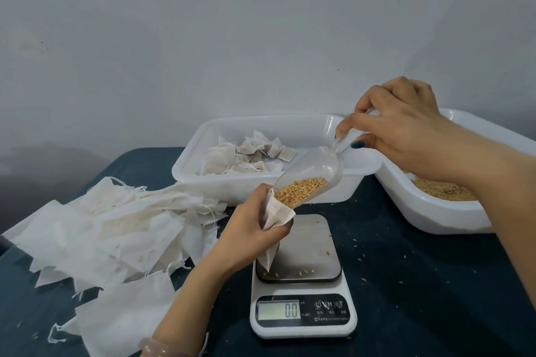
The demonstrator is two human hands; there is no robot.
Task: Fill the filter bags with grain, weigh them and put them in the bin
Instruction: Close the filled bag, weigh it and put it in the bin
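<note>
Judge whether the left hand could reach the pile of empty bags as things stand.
Probably yes: the pile of empty bags lies open beside the left hand, nothing between, but that hand grips a filter bag under the scoop.

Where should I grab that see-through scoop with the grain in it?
Take the scoop by its thin handle at the raised back end, from above and the right, as the right hand pinches it. It tilts down-left with its open mouth at the filter bag in the left hand, so the handle is clear of the grain.
</note>
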